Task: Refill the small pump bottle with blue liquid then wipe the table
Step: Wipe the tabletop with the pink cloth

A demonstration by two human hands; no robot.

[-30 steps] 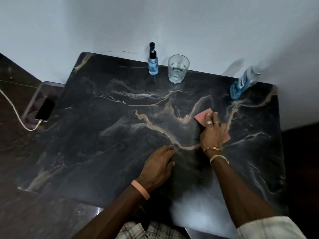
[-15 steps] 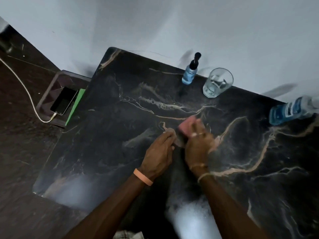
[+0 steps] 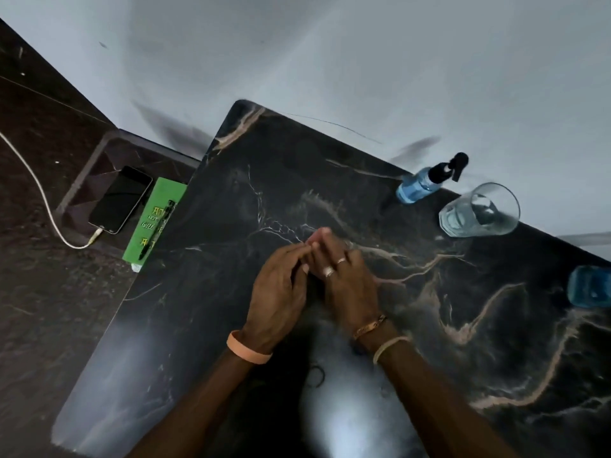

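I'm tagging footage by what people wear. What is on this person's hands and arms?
Left hand: a wide peach-orange wristband, no rings showing. Right hand: two rings, a gold bracelet and a thin pale band at the wrist. Both forearms are bare; no sleeves show.

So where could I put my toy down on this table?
Bare tabletop lies left of the hands, and more at the right front corner. The far edge is crowded: small pump bottle, glass, big blue bottle.

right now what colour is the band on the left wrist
Peach-orange, a plain band around the left wrist, clearest in the head view.
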